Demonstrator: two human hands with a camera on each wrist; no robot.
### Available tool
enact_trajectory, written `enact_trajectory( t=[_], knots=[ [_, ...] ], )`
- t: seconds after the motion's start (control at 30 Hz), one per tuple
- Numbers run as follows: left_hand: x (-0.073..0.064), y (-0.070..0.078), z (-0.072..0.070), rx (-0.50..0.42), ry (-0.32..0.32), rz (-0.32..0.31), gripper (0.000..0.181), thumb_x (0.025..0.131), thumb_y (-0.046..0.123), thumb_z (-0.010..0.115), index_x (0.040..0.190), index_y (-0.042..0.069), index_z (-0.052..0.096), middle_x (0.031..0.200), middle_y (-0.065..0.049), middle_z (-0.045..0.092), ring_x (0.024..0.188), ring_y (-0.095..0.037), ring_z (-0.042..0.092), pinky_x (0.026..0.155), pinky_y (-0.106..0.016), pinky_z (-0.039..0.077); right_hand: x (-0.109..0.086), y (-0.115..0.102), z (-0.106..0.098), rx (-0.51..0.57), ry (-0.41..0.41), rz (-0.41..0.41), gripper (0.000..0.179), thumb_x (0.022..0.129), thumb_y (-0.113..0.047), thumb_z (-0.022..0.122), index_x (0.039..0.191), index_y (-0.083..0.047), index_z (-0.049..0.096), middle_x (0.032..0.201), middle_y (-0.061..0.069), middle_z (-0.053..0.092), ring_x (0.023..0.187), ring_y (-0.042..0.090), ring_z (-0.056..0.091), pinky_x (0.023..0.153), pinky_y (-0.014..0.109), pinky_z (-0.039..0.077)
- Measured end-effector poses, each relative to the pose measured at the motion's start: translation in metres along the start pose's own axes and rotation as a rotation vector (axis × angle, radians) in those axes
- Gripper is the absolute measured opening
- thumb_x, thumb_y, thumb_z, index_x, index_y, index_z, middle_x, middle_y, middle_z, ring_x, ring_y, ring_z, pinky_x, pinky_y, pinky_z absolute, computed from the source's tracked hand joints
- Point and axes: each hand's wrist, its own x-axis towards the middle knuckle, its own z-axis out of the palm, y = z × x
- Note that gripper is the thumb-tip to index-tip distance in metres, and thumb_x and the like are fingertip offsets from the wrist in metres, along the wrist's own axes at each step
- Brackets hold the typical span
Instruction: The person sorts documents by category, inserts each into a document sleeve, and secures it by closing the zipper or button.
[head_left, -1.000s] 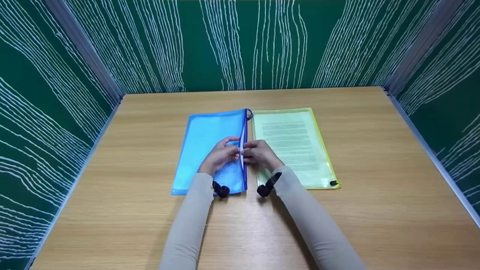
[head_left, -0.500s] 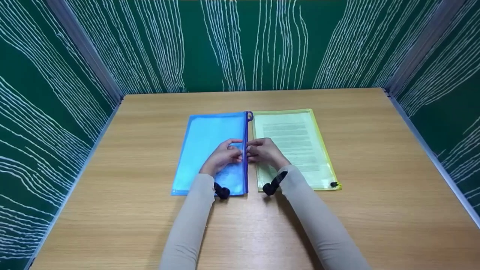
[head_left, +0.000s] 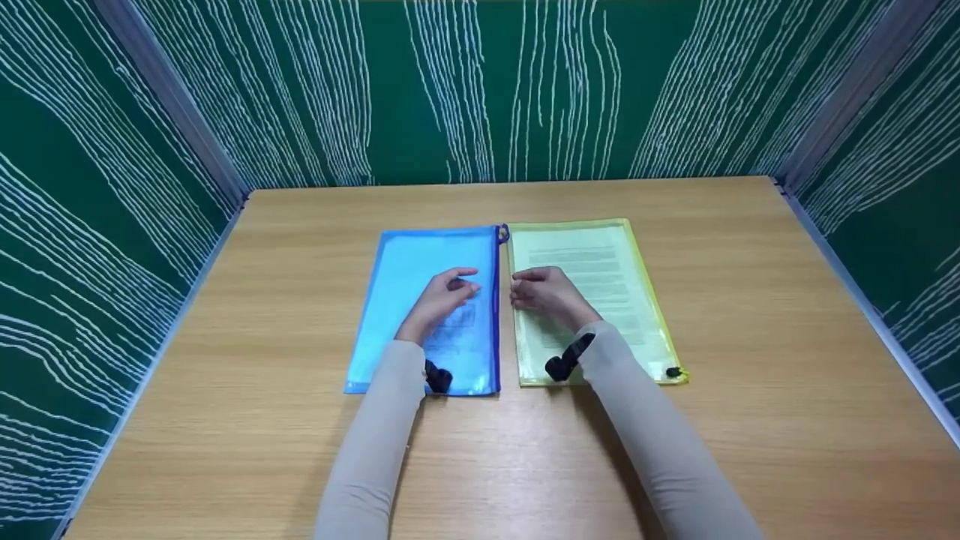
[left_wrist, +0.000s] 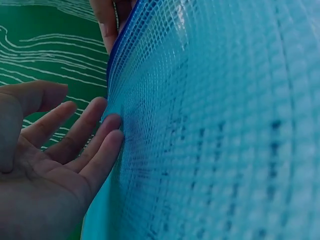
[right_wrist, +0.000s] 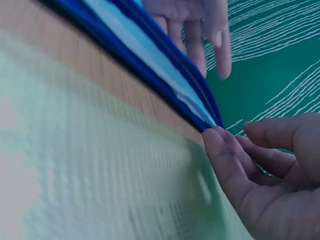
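Left hand [head_left: 442,294] sits on top of the blue zip pouch [head_left: 409,300], fingers loose and mostly straight, tips just resting on the mesh w/o pinching anything. The left wrist cam shows the same: relaxed fingers [left_wrist: 95,150] lying against the blue mesh [left_wrist: 225,125], nothing gripped.

Right hand [head_left: 546,294] is over on the yellow zip pouch [head_left: 622,285], fingers curled in a bit. From the right wrist cam the fingertips [right_wrist: 220,145] touch right where the yellow mesh [right_wrist: 100,170] meets the blue pouch's dark zipper edge [right_wrist: 145,65], but I can't tell if it's actually pinching something or just touching.

Both pouches lie flat side by side in the middle of the wooden table [head_left: 225,450], long edges nearly touching, blue on the person's left, yellow on the right. Blue one's zipper runs along the inner edge w/ the pull [head_left: 501,234] at the far end. Yellow one has a printed sheet inside and its own pull [head_left: 673,372] at the near right corner.

Handling-wise, imo these are light, floppy, thin mesh plastic, prob a bit slick on the table, so they'd slide if you tug one-handed. Best bet is to pin the pouch flat w/ one hand and take the zipper pull or the stiffer zipper tape w/ the other. Green patterned walls [head_left: 112,187] box in the table on three sides.
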Motion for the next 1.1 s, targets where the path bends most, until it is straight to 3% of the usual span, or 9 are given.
enact_trajectory(
  t=[0.2, 0.33, 0.43, 0.57, 0.7, 0.93, 1.1],
  knots=[
    [0.005, 0.005, -0.004, 0.270, 0.049, 0.118, 0.052, 0.098, 0.020, 0.054, 0.147, 0.013, 0.040, 0.149, -0.011, 0.042, 0.140, -0.028, 0.036, 0.113, -0.043, 0.034, 0.007, -0.006, -0.010, -0.112, 0.030, -0.057, 0.042, 0.095, -0.015, 0.057, 0.133, 0.002, 0.053, 0.124, 0.022, 0.061, 0.103, 0.023, 0.066, 0.088, 0.029, 0.055],
    [0.011, 0.010, -0.005, 0.485, 0.067, 0.144, 0.059, 0.097, 0.027, 0.054, 0.151, 0.015, 0.032, 0.157, -0.011, 0.029, 0.146, -0.032, 0.021, 0.118, -0.048, 0.021, 0.014, -0.015, -0.014, -0.134, 0.035, -0.063, 0.044, 0.096, -0.016, 0.055, 0.136, 0.001, 0.050, 0.128, 0.021, 0.059, 0.113, 0.029, 0.062, 0.094, 0.034, 0.052],
    [0.015, 0.013, -0.005, 0.645, 0.077, 0.117, 0.064, 0.097, 0.035, 0.054, 0.153, 0.019, 0.027, 0.159, -0.012, 0.021, 0.148, -0.036, 0.011, 0.120, -0.052, 0.010, 0.020, -0.021, -0.017, -0.134, 0.036, -0.046, 0.044, 0.098, -0.015, 0.052, 0.138, 0.001, 0.047, 0.132, 0.020, 0.056, 0.118, 0.031, 0.059, 0.098, 0.036, 0.050],
    [0.022, 0.015, -0.003, 0.790, 0.072, 0.052, 0.070, 0.097, 0.045, 0.051, 0.155, 0.024, 0.017, 0.162, -0.008, 0.011, 0.149, -0.033, -0.001, 0.119, -0.054, -0.003, 0.030, -0.028, -0.019, -0.150, 0.046, -0.033, 0.045, 0.099, -0.015, 0.048, 0.141, 0.001, 0.043, 0.136, 0.019, 0.053, 0.122, 0.031, 0.056, 0.101, 0.037, 0.048],
    [0.032, 0.015, -0.003, 0.864, 0.028, 0.016, 0.074, 0.097, 0.053, 0.044, 0.156, 0.025, 0.009, 0.163, -0.004, 0.003, 0.149, -0.029, -0.007, 0.118, -0.056, -0.007, 0.041, -0.030, -0.018, -0.179, 0.051, -0.065, 0.049, 0.099, -0.016, 0.048, 0.143, 0.003, 0.039, 0.138, 0.020, 0.050, 0.124, 0.032, 0.054, 0.100, 0.038, 0.048],
    [0.041, 0.009, -0.014, 0.852, -0.161, -0.125, 0.083, 0.094, 0.063, 0.036, 0.155, 0.024, -0.005, 0.162, 0.001, -0.014, 0.147, -0.024, -0.021, 0.117, -0.052, -0.014, 0.061, -0.032, -0.015, -0.235, 0.053, -0.094, 0.051, 0.100, -0.018, 0.047, 0.146, 0.002, 0.034, 0.145, 0.019, 0.044, 0.126, 0.031, 0.052, 0.101, 0.038, 0.047],
    [0.042, 0.007, -0.017, 0.855, -0.222, -0.118, 0.083, 0.095, 0.062, 0.037, 0.155, 0.023, -0.005, 0.160, 0.000, -0.020, 0.145, -0.025, -0.026, 0.116, -0.053, -0.017, 0.075, -0.033, -0.016, -0.271, 0.096, -0.075, 0.052, 0.100, -0.021, 0.049, 0.146, 0.000, 0.035, 0.145, 0.017, 0.044, 0.125, 0.030, 0.052, 0.103, 0.039, 0.046]
  ],
)
